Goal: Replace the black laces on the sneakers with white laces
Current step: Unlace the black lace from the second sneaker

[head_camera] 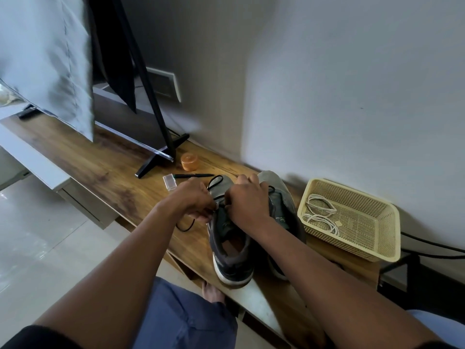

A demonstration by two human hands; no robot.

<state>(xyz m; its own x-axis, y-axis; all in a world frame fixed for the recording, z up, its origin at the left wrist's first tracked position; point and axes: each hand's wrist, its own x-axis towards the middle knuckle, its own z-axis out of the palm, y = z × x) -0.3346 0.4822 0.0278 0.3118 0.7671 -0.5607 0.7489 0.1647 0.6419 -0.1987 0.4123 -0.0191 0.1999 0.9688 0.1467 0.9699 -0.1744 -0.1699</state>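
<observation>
Dim, soft daylight falls from the left, glaring on the floor tiles [37, 238]. The basket [352, 220] throws a weak shadow rightward. Wide-angle bending and slight blur mark the edges.

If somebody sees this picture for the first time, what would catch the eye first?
First, the two hands at the centre, working the black lace on the nearer dark sneaker on the wooden shelf. Next, the pale yellow basket to the right, holding coiled white laces.
</observation>
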